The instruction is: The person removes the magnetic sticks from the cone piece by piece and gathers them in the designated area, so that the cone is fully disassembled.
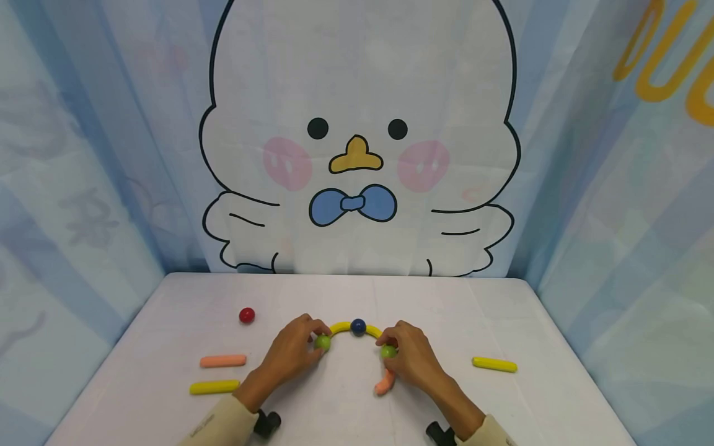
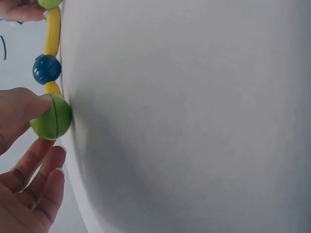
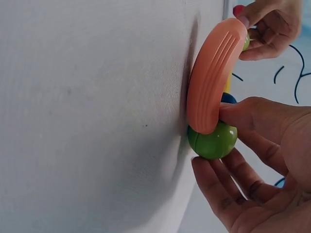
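I see the left hand (image 1: 294, 349) pinching one green ball (image 1: 322, 343), the right hand (image 1: 413, 354) another green ball (image 1: 388, 352), at the yellow sticks' (image 1: 339, 327) outer ends on the tabletop (image 1: 346, 415), probably to steady the joints

Head view: forward, down — wrist views, close, share the blue ball (image 2: 47, 69).

The left hand (image 2: 28, 162) pinches a green ball (image 2: 52, 119) between thumb and fingertip, its other fingers bent below. A short bit of yellow stick (image 2: 52, 88) shows between it and a blue ball (image 2: 46, 69); past that, a longer yellow length (image 2: 53, 31) meets a second green ball (image 2: 50, 2), cropped by the top edge beside the right hand (image 2: 22, 11). Shadow darkens the pale surface (image 2: 194, 107).
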A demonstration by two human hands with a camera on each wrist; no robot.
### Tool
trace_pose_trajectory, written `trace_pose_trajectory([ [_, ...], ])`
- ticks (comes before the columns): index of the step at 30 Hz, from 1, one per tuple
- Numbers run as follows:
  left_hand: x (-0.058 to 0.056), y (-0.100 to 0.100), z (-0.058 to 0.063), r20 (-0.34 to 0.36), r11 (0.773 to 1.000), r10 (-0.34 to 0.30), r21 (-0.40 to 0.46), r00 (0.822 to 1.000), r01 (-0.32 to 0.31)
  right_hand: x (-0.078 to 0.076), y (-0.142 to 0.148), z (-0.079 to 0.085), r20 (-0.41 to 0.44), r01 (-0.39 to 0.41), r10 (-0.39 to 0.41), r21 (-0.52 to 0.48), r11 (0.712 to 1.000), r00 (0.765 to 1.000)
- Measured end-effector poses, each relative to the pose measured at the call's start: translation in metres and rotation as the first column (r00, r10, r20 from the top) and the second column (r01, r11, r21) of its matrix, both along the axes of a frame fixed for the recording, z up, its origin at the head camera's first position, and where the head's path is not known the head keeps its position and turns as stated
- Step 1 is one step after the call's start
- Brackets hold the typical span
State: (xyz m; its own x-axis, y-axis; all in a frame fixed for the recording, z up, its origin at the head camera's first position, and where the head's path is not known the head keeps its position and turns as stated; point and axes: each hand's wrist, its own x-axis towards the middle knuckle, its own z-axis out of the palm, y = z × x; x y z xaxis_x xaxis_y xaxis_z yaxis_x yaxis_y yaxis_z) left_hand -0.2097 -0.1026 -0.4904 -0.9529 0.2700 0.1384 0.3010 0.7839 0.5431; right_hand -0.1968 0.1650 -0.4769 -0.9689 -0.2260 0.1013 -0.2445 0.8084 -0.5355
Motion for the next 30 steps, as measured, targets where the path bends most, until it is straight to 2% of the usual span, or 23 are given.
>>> trace_pose_trajectory([
  [6, -0.007, -0.001, 0.000, -0.004, 1.000, 0.024, 0.015, 1.000, -0.024, -0.001, 0.002, -0.001, 0.009, -0.025, 0.025, 0.006, 1.000, 1.000],
  [14, -0.016, -0.001, -0.002, -0.049, 0.999, 0.035, 0.018, 0.998, -0.035, -0.002, 0.003, -0.003, 0.004, -0.059, 0.059, 0.032, 0.998, 0.998],
  [21, -0.018, 0.003, -0.003, -0.102, 0.999, 0.035, -0.037, 0.994, -0.039, 0.001, 0.007, -0.004, -0.026, -0.063, 0.063, 0.012, 0.998, 0.998],
  [27, -0.015, 0.016, 0.000, -0.198, 0.996, 0.034, -0.079, 0.980, -0.050, 0.006, 0.013, -0.001, -0.010, 0.021, -0.022, -0.063, 0.998, 1.000],
  [30, -0.011, 0.028, 0.005, -0.180, 0.997, -0.012, -0.074, 0.984, -0.001, 0.010, 0.017, 0.000, 0.014, 0.078, -0.077, -0.108, 0.991, 0.997],
])
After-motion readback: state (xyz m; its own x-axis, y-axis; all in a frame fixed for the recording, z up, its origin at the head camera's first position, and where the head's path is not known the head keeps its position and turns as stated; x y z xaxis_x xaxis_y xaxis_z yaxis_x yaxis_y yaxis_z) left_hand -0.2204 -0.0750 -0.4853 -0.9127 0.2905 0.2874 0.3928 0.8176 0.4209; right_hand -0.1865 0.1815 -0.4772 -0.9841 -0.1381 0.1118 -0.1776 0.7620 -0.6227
